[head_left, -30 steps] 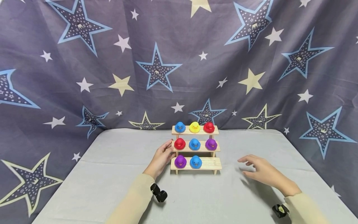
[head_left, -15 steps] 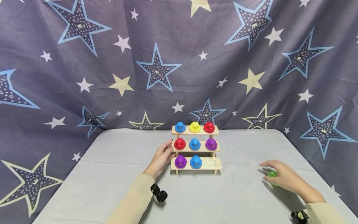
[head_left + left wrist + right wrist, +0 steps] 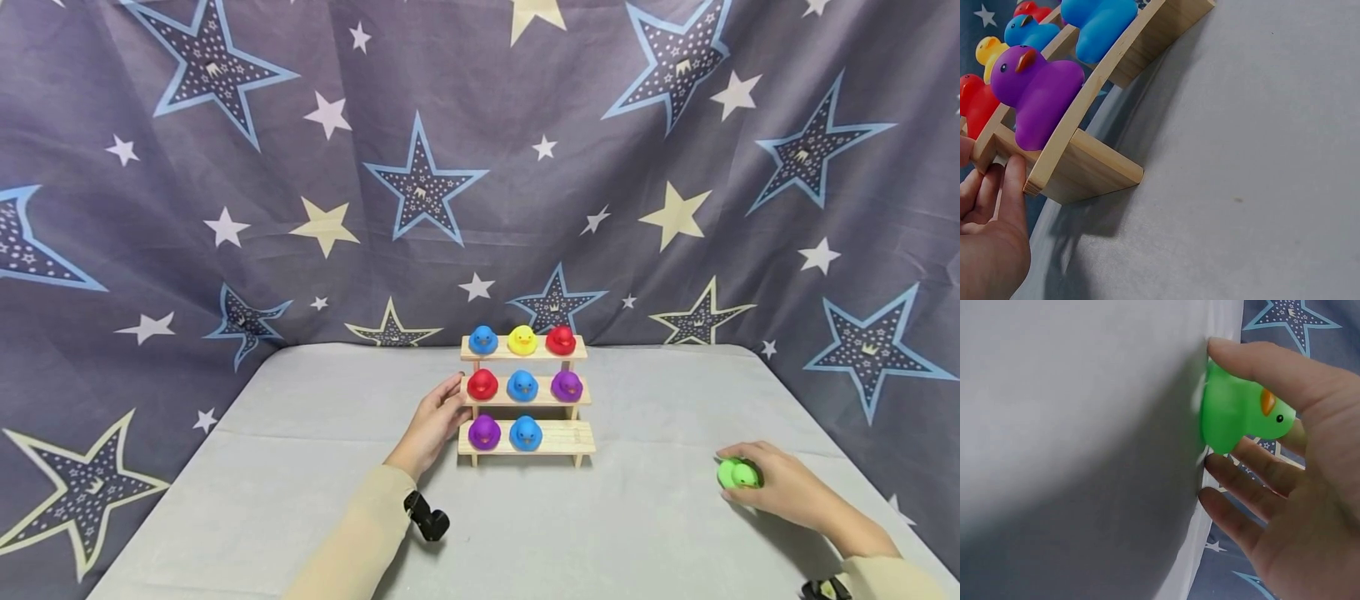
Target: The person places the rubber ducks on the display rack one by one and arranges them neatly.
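A three-step wooden display stand [image 3: 567,437] stands mid-table with rubber ducks on its boards. My left hand [image 3: 430,427] holds the stand's left end; in the left wrist view its fingertips [image 3: 1015,172] are at the end of the middle board, near a purple duck [image 3: 1038,94]. Over to the right, my right hand [image 3: 795,492] has its thumb and fingers around a green rubber duck [image 3: 738,475]. The right wrist view shows the thumb along one side of that duck [image 3: 1225,406], low against the table, with the other fingers spread beyond it.
On the bottom board sit a purple duck [image 3: 484,433] and a blue duck [image 3: 526,434], both left of its bare right end. Blue, yellow, red and purple ducks fill the two upper boards. A star-patterned curtain [image 3: 480,217] borders the grey-white tabletop [image 3: 600,533].
My right hand has moved right and towards me, and its thumb and fingers have closed around the green duck. The left hand and the stand have stayed put.
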The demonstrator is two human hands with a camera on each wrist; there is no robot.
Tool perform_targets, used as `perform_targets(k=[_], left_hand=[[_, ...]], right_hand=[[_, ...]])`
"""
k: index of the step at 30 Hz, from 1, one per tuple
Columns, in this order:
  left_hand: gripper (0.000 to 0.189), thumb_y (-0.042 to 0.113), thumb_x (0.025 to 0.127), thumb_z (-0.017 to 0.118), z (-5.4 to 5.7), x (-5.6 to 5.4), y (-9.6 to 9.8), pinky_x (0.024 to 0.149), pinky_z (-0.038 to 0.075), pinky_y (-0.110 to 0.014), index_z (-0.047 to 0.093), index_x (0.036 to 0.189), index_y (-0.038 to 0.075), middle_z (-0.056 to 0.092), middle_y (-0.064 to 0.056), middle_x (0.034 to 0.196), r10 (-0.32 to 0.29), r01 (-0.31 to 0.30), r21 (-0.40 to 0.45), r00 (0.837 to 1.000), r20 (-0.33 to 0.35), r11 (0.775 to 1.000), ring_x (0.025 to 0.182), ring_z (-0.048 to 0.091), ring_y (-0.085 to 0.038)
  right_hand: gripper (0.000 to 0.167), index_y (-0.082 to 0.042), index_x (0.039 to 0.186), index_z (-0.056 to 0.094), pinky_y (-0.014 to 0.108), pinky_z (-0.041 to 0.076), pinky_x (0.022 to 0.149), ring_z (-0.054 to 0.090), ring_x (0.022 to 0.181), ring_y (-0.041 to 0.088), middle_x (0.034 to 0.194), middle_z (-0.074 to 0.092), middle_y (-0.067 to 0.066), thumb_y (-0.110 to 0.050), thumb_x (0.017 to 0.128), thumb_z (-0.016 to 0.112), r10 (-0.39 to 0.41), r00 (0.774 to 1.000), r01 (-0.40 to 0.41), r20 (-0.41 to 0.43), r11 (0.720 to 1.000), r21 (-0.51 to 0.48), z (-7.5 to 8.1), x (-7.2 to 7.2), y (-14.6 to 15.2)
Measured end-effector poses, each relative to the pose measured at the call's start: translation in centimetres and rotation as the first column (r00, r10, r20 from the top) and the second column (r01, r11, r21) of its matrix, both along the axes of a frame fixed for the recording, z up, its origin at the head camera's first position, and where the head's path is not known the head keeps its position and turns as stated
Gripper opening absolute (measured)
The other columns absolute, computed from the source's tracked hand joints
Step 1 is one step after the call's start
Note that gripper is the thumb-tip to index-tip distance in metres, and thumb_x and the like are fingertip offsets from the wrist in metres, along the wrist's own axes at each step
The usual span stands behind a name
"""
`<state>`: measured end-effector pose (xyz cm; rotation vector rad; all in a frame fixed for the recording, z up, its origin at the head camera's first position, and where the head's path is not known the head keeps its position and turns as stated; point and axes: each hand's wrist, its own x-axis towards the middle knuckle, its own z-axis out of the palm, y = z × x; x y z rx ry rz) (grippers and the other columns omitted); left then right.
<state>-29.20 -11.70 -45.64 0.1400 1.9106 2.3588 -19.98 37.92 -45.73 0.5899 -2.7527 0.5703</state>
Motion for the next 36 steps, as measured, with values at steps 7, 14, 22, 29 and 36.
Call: perform_targets(k=[7,14,22,29,36], left_hand=[[0.055,0.005,0.105,0.046,0.0,0.0,0.0,0.109,0.046,-0.033,0.027,0.156,-0.001,0.033,-0.023,0.154,0.001,-0.001,-0.008,1.000,-0.001,1.000,0.139,0.040,-0.038],[0.055,0.006,0.105,0.046,0.1,0.1,0.1,0.109,0.046,-0.035,0.027,0.156,-0.002,0.034,-0.024,0.153,-0.001,0.001,-0.007,1.000,-0.005,1.000,0.138,0.041,-0.038],[0.055,0.005,0.105,0.045,0.0,0.1,0.1,0.110,0.045,-0.037,0.026,0.155,-0.003,0.032,-0.026,0.154,-0.006,0.006,-0.002,1.000,-0.016,1.000,0.138,0.040,-0.040],[0.054,0.005,0.105,0.045,0.1,0.0,0.0,0.110,0.045,-0.035,0.028,0.156,-0.001,0.033,-0.023,0.154,0.000,0.000,-0.008,1.000,-0.002,1.000,0.139,0.040,-0.038],[0.055,0.005,0.105,0.045,0.2,0.0,0.0,0.110,0.045,-0.035,0.027,0.156,-0.001,0.033,-0.024,0.154,-0.004,0.004,-0.007,1.000,-0.003,1.000,0.139,0.039,-0.038]], right_hand=[[0.052,-0.007,0.116,0.070,0.031,0.053,0.070,0.058,0.091,0.012,0.110,0.066,0.009,-0.027,0.072,0.090,-0.031,0.993,0.031,0.117,1.000,0.003,0.3,0.3,0.1],[0.054,-0.005,0.118,0.070,0.034,0.055,0.073,0.060,0.094,0.020,0.113,0.066,0.014,-0.025,0.073,0.090,-0.056,0.988,0.053,0.142,0.998,0.019,0.5,0.4,0.0],[0.051,-0.005,0.116,0.071,0.031,0.054,0.072,0.059,0.093,0.016,0.112,0.067,0.012,-0.024,0.072,0.090,-0.049,0.990,0.048,0.131,0.999,0.012,0.5,0.2,0.0],[0.050,-0.006,0.114,0.072,0.030,0.054,0.071,0.058,0.090,0.010,0.110,0.067,0.011,-0.023,0.071,0.090,-0.031,0.995,0.031,0.100,1.000,0.000,0.5,0.2,-0.1],[0.050,-0.008,0.114,0.072,0.032,0.055,0.072,0.058,0.091,0.012,0.110,0.068,0.010,-0.024,0.071,0.090,-0.040,0.995,0.040,0.091,0.999,0.000,0.9,0.1,-0.9]])
